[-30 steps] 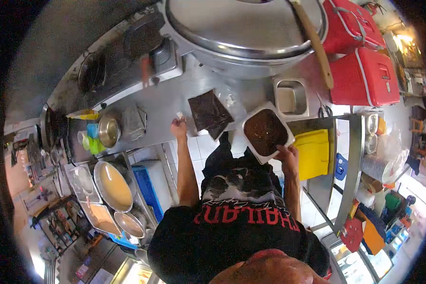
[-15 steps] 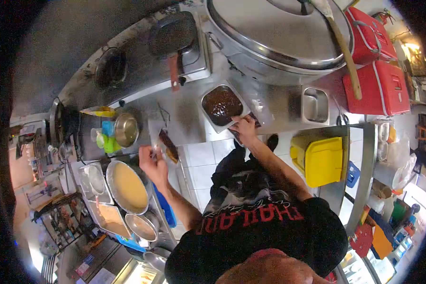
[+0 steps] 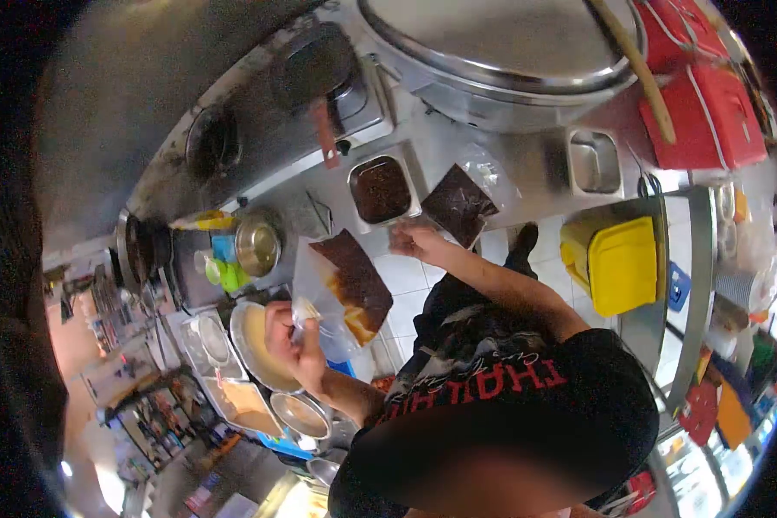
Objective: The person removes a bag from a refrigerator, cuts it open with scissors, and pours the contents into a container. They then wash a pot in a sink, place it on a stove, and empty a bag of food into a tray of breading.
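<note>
My left hand [image 3: 295, 341] is closed on the gathered top of a clear plastic bag of dark brown sauce [image 3: 358, 281]. The bag hangs over the counter's front edge, its clear upper part streaked orange-brown. My right hand [image 3: 419, 242] is just below the square metal pan [image 3: 382, 188], its fingers loosely bent and slightly blurred, with nothing visible in them. Dark brown sauce fills part of that pan. A second bag of dark sauce [image 3: 459, 205] lies flat to the right of the pan, overlapping the counter's front edge.
A large lidded pot [image 3: 501, 86] stands behind, with a wooden handle across its lid. A small metal pan [image 3: 594, 162] and red cooler box [image 3: 704, 116] are right. A yellow bin [image 3: 622, 268] stands below. A metal bowl [image 3: 257, 244] and basin [image 3: 263, 341] are left.
My left hand has lifted the bag of sauce, which now hangs broadside. My right hand has left the other bag and shifted slightly left, below the pan. The camera view has shifted.
</note>
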Demonstrator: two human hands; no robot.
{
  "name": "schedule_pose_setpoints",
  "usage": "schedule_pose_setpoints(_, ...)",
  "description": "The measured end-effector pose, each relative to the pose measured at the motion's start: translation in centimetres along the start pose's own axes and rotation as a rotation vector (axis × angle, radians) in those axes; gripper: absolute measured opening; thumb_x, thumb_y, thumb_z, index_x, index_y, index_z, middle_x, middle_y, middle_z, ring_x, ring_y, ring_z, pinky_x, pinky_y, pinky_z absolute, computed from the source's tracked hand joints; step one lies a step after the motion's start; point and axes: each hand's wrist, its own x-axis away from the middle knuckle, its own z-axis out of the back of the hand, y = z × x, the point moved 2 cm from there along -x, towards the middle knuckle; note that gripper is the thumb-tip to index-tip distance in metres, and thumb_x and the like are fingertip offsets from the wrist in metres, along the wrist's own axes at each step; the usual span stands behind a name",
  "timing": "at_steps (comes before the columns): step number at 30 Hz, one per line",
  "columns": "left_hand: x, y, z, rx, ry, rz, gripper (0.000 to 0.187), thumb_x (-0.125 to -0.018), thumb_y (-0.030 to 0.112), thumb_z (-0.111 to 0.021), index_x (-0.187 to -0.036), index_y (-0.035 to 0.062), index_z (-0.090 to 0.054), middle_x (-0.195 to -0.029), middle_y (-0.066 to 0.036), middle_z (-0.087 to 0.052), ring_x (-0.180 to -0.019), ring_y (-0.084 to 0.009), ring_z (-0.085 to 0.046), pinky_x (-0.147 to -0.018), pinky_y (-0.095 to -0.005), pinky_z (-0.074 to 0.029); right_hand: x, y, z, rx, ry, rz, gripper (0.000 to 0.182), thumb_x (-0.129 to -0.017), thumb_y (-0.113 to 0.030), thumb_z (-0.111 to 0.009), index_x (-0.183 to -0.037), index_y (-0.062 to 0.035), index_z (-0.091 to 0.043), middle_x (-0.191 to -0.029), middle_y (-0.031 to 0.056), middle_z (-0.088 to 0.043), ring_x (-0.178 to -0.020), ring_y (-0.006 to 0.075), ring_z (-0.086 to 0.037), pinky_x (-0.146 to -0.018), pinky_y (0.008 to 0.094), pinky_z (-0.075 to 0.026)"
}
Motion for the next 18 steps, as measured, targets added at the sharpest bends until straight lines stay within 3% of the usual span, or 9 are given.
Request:
schedule_pose_setpoints(2,-0.2,1.3,-1.5,0.024,-0.097,-0.138,0.022,-0.073,0.014,-0.072,-0.071,-0.0002,-0.055,-0.076,-0.008,-0.053,-0.069,-0.0164,-0.048,-0.06,-0.0273,-0.036,7.2,-3.7,-2.0,-0.107,-0.34,-0.151,0.042,-0.094,-0.037,-0.057,-0.125,-0.0079,-0.052,-0.097,0.007,-0.06,-0.091,0.0188,-0.06,-0.088,0.0388,-0.05)
schedule_pose_setpoints(5,-0.4,3.2,-4.0,0.167,-0.276,-0.133,0.018,-0.069,0.01,-0.072,-0.071,0.0001,-0.057,-0.078,-0.011,-0.058,-0.068,-0.019,-0.052,-0.061,-0.0295,-0.039,13.8,-7.8,-3.1,0.007,-0.607,0.248,0.047,-0.094,-0.036,-0.056,-0.132,-0.0096,-0.049,-0.104,0.0061,-0.06,-0.087,0.0162,-0.059,-0.085,0.035,-0.049)
schedule_pose_setpoints(8,0.5,4.8,-7.0,0.25,-0.349,-0.234,0.019,-0.068,0.011,-0.073,-0.07,0.0003,-0.057,-0.077,-0.012,-0.059,-0.066,-0.0198,-0.052,-0.06,-0.0298,-0.039,15.2,-10.5,-0.3,0.15,-0.597,0.461,0.055,-0.095,-0.033,-0.055,-0.141,-0.0081,-0.039,-0.108,0.0033,-0.061,-0.102,0.015,-0.059,-0.09,0.0336,-0.045)
schedule_pose_setpoints(9,0.9,5.8,-8.0,0.284,-0.373,-0.28,0.02,-0.069,0.012,-0.073,-0.07,0.0003,-0.057,-0.076,-0.012,-0.059,-0.066,-0.0198,-0.052,-0.06,-0.0295,-0.039,16.9,-10.7,0.2,0.184,-0.543,0.49,0.045,-0.095,-0.028,-0.057,-0.133,-0.0063,-0.048,-0.1,0.0002,-0.062,-0.093,0.0105,-0.058,-0.082,0.0286,-0.046)
schedule_pose_setpoints(12,2.7,8.2,-11.1,0.329,-0.406,-0.348,0.022,-0.07,0.015,-0.073,-0.068,0.0002,-0.056,-0.074,-0.011,-0.058,-0.066,-0.0198,-0.051,-0.06,-0.0298,-0.038,19.4,-11.2,4.4,0.164,-0.581,0.477,0.03,-0.094,-0.02,-0.059,-0.121,-0.0062,-0.06,-0.088,-0.0028,-0.059,-0.081,0.0075,-0.055,-0.072,0.0251,-0.045)
schedule_pose_setpoints(13,3.3,8.9,-12.0,0.322,-0.41,-0.368,0.023,-0.07,0.015,-0.073,-0.068,0.0001,-0.056,-0.074,-0.011,-0.058,-0.066,-0.0197,-0.051,-0.061,-0.0297,-0.038,22.0,-11.9,5.2,0.2,-0.5,0.565,0.013,-0.092,-0.011,-0.061,-0.102,-0.0053,-0.065,-0.086,-0.0026,-0.061,-0.077,0.0089,-0.054,-0.067,0.0253,-0.044)
schedule_pose_setpoints(16,6.2,10.0,-14.8,0.347,-0.415,-0.285,0.026,-0.07,0.019,-0.074,-0.07,0.0001,-0.056,-0.078,-0.011,-0.059,-0.069,-0.019,-0.051,-0.062,-0.0294,-0.038,27.3,-13.6,10.7,0.335,-0.328,0.855,0.008,-0.09,-0.009,-0.062,-0.097,-0.0055,-0.065,-0.086,-0.0029,-0.061,-0.076,0.0078,-0.053,-0.067,0.0248,-0.043)
schedule_pose_setpoints(18,8.0,9.7,-17.9,0.403,-0.416,-0.239,0.028,-0.07,0.021,-0.075,-0.071,0.0002,-0.057,-0.082,-0.012,-0.059,-0.071,-0.019,-0.051,-0.064,-0.0293,-0.038,33.8,-15.7,13.1,0.475,-0.072,1.124,0.002,-0.086,-0.008,-0.065,-0.086,-0.0059,-0.064,-0.079,-0.0048,-0.059,-0.073,0.0078,-0.052,-0.064,0.0262,-0.043)
